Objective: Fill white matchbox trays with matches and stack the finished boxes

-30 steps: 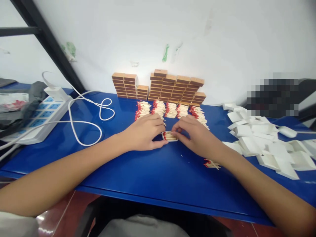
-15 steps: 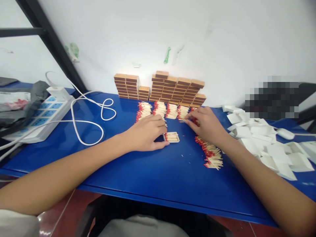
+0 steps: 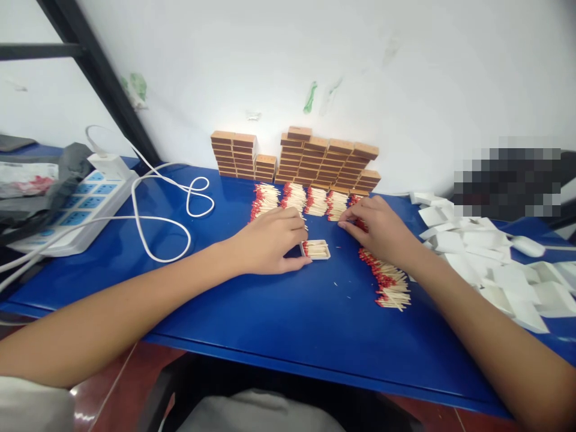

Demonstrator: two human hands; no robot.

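A small white matchbox tray holding several red-tipped matches lies on the blue table. My left hand rests beside it with curled fingers, its fingertips touching the tray's left end. My right hand is farther back, fingers pinched at the matches in the right end of the row of match piles. A line of loose matches runs along the table under and beside my right wrist.
Stacks of brown matchboxes stand against the white wall. A heap of white empty trays fills the table's right side. At the left lie a power strip and looping white cable. A black metal frame leans at the left.
My right hand left the tray and moved back and right to the match piles, uncovering the loose matches by my wrist. My left hand stayed at the tray.
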